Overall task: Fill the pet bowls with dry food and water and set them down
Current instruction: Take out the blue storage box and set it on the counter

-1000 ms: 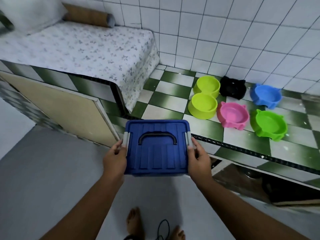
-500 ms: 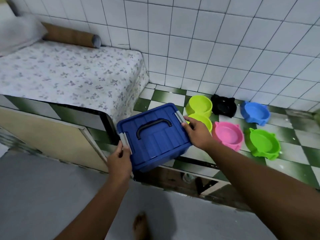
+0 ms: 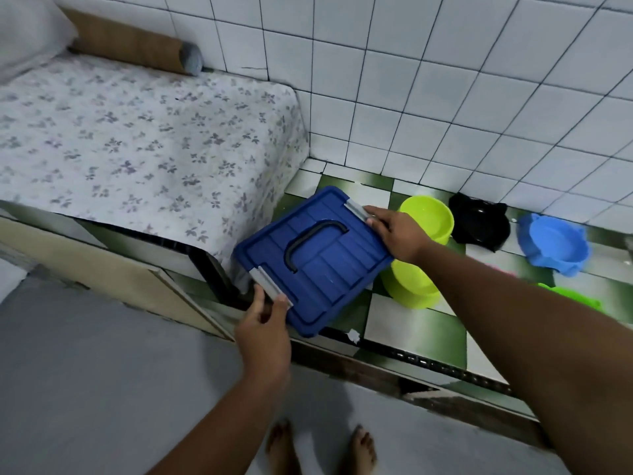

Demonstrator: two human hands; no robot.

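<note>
A blue lidded storage box (image 3: 318, 265) with a black handle and grey clips sits turned at an angle on the green-and-white tiled ledge (image 3: 421, 323). My left hand (image 3: 265, 323) grips its near grey clip. My right hand (image 3: 397, 231) grips the far clip. Right of the box stand two lime bowls (image 3: 430, 217) (image 3: 411, 286), a black bowl (image 3: 479, 224), a blue bowl (image 3: 553, 245) and a green bowl (image 3: 572, 296). My right forearm hides the pink bowl almost fully.
A mattress with a flowered sheet (image 3: 137, 145) lies left of the box, with a cardboard tube (image 3: 133, 49) against the white tiled wall (image 3: 445, 80). Grey floor (image 3: 85, 389) and my bare feet (image 3: 322, 447) are below the ledge.
The box went from in front of my body forward onto the ledge and turned clockwise. It now rests beside the lime bowls, and both hands stayed on its clips.
</note>
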